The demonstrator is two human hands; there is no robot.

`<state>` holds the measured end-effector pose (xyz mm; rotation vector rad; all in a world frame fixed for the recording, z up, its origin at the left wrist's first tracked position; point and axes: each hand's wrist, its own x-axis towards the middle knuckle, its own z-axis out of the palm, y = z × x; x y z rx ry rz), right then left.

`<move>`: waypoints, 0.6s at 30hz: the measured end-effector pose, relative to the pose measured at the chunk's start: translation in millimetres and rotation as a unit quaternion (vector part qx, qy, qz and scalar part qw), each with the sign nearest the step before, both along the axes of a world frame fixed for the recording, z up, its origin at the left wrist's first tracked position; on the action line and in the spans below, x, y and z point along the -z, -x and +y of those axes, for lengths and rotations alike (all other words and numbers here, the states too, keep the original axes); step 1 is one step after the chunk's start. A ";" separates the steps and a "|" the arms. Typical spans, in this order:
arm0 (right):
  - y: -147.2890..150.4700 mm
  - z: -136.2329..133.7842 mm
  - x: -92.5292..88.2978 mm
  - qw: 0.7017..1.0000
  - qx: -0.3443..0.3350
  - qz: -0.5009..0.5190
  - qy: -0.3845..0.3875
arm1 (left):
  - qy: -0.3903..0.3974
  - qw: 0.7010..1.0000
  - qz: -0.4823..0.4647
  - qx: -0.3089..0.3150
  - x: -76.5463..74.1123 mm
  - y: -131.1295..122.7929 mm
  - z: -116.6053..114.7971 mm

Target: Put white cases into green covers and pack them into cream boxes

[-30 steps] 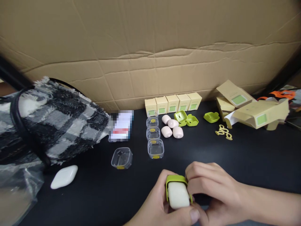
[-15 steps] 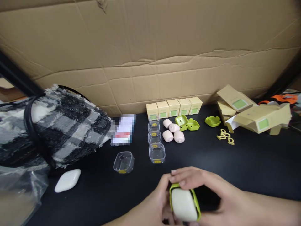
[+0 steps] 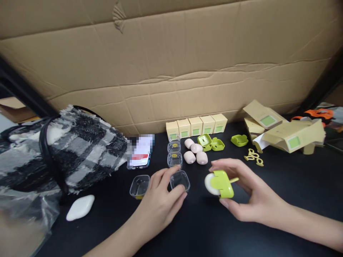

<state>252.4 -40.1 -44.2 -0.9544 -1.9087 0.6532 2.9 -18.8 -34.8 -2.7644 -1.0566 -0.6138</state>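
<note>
Over the black table [image 3: 300, 192], the left hand [image 3: 160, 192] is arched, its grip not clearly shown, and the right hand [image 3: 254, 196] is closed on its load. Between the left fingers, the front clear cup [image 3: 179, 179] is best taken by opposite walls; in the right, the green cover [image 3: 226, 185] around a white pod [image 3: 208, 185] is best pinched lightly.

On the table [image 3: 203, 232], a phone [image 3: 141, 151] is lying between a bag [image 3: 88, 146] at left and a row of containers [image 3: 174, 159]; boxes [image 3: 196, 126] are standing behind it, cartons [image 3: 289, 134] lying far right.
</note>
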 end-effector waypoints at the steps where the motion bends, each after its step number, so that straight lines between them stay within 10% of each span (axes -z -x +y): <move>1: -0.1 0.0 1.3 1.000 0.006 0.007 0.002 | 0.029 0.999 -0.015 0.012 1.7 -0.6 -2.3; 9: 1.1 -1.0 0.8 0.999 -0.038 -0.026 -0.020 | 0.320 0.935 -0.131 0.083 13.0 -14.3 -18.8; 18: 15.4 -2.2 2.8 0.995 -0.082 -0.047 -0.040 | 0.445 0.853 -0.269 0.036 27.5 -15.5 -19.5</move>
